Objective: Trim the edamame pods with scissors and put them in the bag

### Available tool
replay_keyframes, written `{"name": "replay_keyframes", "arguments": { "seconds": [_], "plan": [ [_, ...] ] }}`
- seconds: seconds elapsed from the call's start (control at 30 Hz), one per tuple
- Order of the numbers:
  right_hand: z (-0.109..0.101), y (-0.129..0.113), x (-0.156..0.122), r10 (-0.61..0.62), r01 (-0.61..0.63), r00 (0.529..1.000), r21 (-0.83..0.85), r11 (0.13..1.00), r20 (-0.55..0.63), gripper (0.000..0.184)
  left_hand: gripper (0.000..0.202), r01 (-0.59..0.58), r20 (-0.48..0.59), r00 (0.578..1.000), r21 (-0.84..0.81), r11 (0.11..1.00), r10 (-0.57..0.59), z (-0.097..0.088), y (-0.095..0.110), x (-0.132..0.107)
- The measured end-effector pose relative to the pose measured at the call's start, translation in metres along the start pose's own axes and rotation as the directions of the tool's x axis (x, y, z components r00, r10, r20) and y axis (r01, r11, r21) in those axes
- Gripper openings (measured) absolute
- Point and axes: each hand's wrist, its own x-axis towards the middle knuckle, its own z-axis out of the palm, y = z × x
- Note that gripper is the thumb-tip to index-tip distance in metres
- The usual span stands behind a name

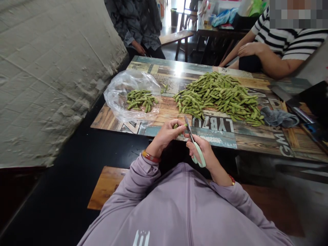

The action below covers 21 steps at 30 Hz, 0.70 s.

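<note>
My left hand (169, 134) pinches a green soybean pod (182, 127) at the table's near edge. Closed round the pale green handles of a pair of scissors (199, 158) is my right hand (202, 148); the blades point up and away, right beside the pod's end. Beyond my hands, a large heap of soybean pods (217, 94) covers the middle right of the table. To the left, a smaller pile of pods (141, 99) lies on a clear plastic bag (116, 92). A few loose bits (164, 88) sit between the two piles.
The patterned wooden table (251, 140) stretches ahead. A grey cloth (279, 117) lies right of the heap, near dark items at the right edge. One person (138, 24) stands across the table; another in a striped shirt (289, 41) sits at the right. A white wall (51, 75) rises left.
</note>
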Motion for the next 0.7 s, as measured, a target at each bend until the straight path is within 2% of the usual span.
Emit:
{"name": "replay_keyframes", "arguments": {
  "seconds": [0.13, 0.3, 0.47, 0.57, 0.7],
  "plan": [
    [0.0, -0.001, -0.003, 0.02, -0.017, 0.999, 0.081, 0.997, -0.035, 0.05, 0.033, -0.018, -0.078, 0.997, -0.138, 0.99, 0.007, 0.001, 0.0, 0.001],
    [-0.001, 0.001, -0.005, -0.033, 0.034, 0.999, 0.062, 0.998, -0.013, 0.05, 0.034, -0.063, -0.176, 0.984, -0.363, 0.93, -0.002, -0.004, -0.002, 0.004],
    [0.002, 0.001, -0.006, -0.064, 0.064, 0.997, 0.001, 0.998, 0.038, 0.049, 0.033, -0.047, -0.209, 0.976, -0.5, 0.865, -0.068, -0.002, -0.003, 0.0],
    [0.005, 0.003, -0.006, -0.065, 0.065, 0.997, 0.0, 0.998, 0.04, 0.049, 0.032, -0.069, -0.236, 0.968, -0.564, 0.823, -0.081, 0.004, -0.004, -0.004],
    [0.007, 0.004, -0.006, -0.08, 0.08, 0.996, -0.004, 0.997, 0.029, 0.048, 0.032, -0.038, -0.227, 0.966, -0.601, 0.798, -0.124, 0.012, -0.007, -0.007]
  ]
}}
